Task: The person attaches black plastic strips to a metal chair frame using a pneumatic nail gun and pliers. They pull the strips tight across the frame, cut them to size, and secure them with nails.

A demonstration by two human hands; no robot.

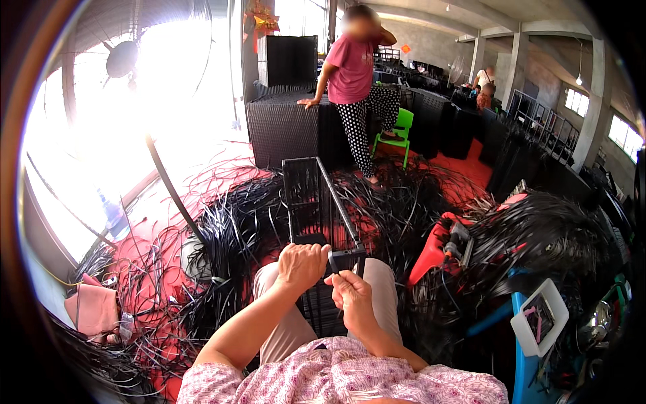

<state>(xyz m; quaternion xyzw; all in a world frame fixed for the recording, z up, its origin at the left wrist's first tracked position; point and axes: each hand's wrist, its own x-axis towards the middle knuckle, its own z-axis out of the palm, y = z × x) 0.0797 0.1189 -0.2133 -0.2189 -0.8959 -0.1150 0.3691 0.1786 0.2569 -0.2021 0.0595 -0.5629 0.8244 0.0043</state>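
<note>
A black metal frame, part covered in woven black plastic strips, stands upright between my knees. At its near left end my left hand is closed, knuckles up, against the frame; what lies inside the fingers is hidden. My right hand is closed too, thumb on top, just below the strip-wrapped near right corner of the frame. Its curled fingers hide whatever they pinch. Dark woven work shows between my legs, below the hands.
Loose black plastic strips lie heaped around me on the red floor. A red plastic chair with a power tool and a blue stool with a white-rimmed tray are on the right. Ahead, a person leans on a black woven box.
</note>
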